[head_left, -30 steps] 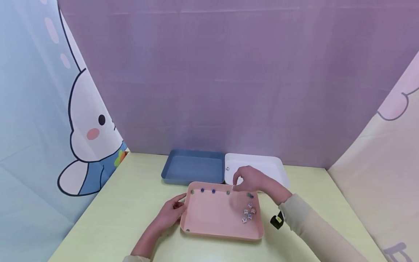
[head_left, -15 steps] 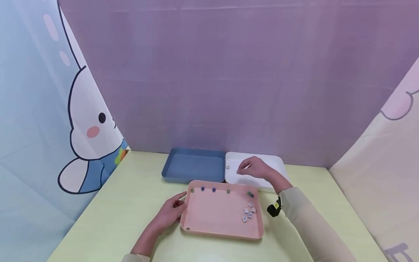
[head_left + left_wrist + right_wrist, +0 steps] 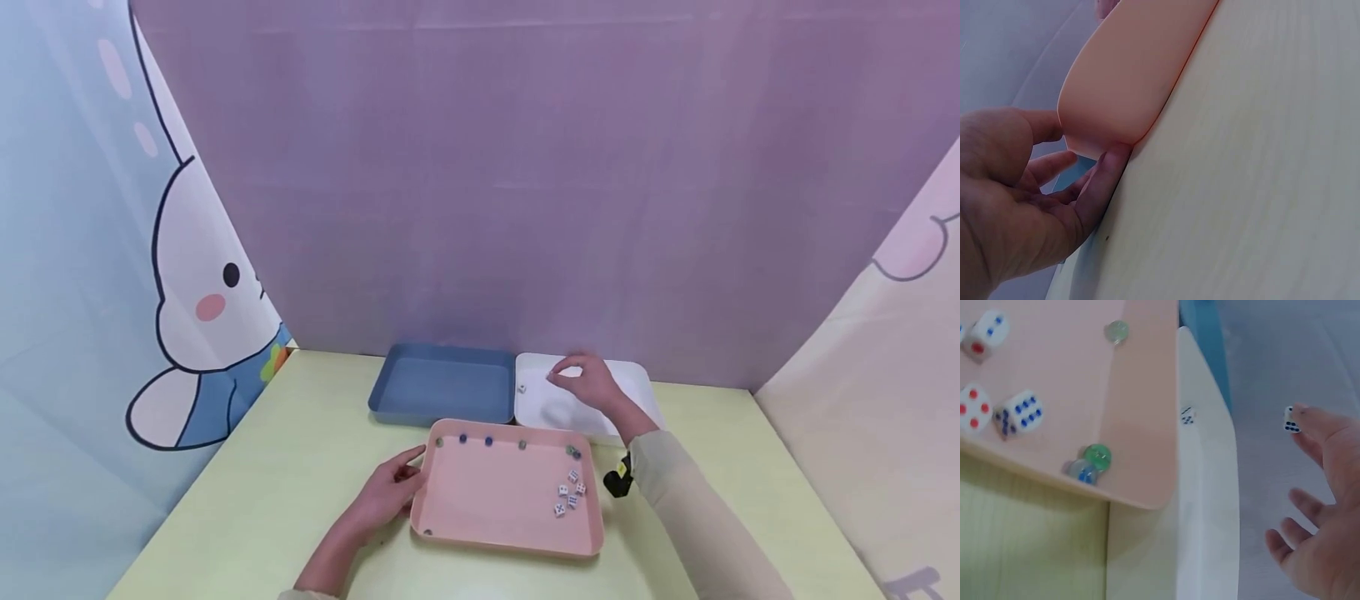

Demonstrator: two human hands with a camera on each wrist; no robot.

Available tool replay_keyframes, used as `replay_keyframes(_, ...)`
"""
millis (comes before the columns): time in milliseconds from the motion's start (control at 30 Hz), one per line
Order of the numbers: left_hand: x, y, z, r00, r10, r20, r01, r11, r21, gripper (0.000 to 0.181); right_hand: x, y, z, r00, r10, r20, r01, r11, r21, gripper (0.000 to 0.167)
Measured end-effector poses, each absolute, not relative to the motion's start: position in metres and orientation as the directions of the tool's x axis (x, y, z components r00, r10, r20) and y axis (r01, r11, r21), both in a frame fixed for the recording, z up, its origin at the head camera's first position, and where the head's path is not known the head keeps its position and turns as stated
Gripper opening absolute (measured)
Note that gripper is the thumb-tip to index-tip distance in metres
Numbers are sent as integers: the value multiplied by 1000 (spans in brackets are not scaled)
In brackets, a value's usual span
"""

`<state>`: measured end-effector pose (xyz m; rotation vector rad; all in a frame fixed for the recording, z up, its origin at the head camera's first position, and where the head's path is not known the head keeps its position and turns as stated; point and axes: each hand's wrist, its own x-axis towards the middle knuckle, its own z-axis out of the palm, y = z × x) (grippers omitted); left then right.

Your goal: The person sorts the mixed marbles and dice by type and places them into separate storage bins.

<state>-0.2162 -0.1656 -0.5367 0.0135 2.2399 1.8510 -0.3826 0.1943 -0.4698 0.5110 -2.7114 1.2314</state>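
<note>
My right hand (image 3: pixel 588 385) pinches a white die (image 3: pixel 1291 420) with blue pips between thumb and fingertip, above the white tray (image 3: pixel 637 400). The other fingers are spread loosely. One white die (image 3: pixel 522 388) lies near that tray's left side. My left hand (image 3: pixel 386 493) touches the left side of the pink tray (image 3: pixel 495 500), its fingertips against the outer wall in the left wrist view. Inside the pink tray, several white dice (image 3: pixel 572 502) cluster at the right. Glass beads, including a green bead (image 3: pixel 1097 456) and a clear bead (image 3: pixel 1116 331), lie along its far side.
A blue tray (image 3: pixel 446 383) stands left of the white tray, behind the pink one. All three trays are on a pale table (image 3: pixel 315 433). A purple cloth (image 3: pixel 480 183) hangs behind them, and printed cloths (image 3: pixel 67 275) flank the table.
My right hand, pinching a die, has moved from the pink tray's far edge back over the white tray. My left hand stays at the pink tray's left side.
</note>
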Motion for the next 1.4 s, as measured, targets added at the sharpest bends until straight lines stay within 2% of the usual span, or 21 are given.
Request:
replay_keyframes(167,-215,-166,-535,-972,167,-162,-130,189,973,54,-392,194,-477,-884,-265,386,-461,635,-620,10)
replay_keyframes(300,-214,-165,-534,-975,156,-157,-127,188,974,53,-399,193,-482,-869,-258,421,-476,667,-573,10)
replay_keyframes(467,-210,-167,-535,-974,153,-164,-134,189,973,53,-399,190,-485,-884,-262,386,-451,694,-561,12)
replay_keyframes(733,-207,-163,-533,-972,166,-165,-133,186,973,54,-401,195,-480,-939,-247,238,-340,762,-551,16)
replay_keyframes(933,-206,-162,-532,-974,168,-154,-123,183,975,55,-406,198,-480,-959,-218,184,-284,788,-546,19)
replay_keyframes(1400,-205,-159,-532,-973,167,-157,-128,170,977,55,-408,198,-483,-960,-200,194,-276,781,-560,19)
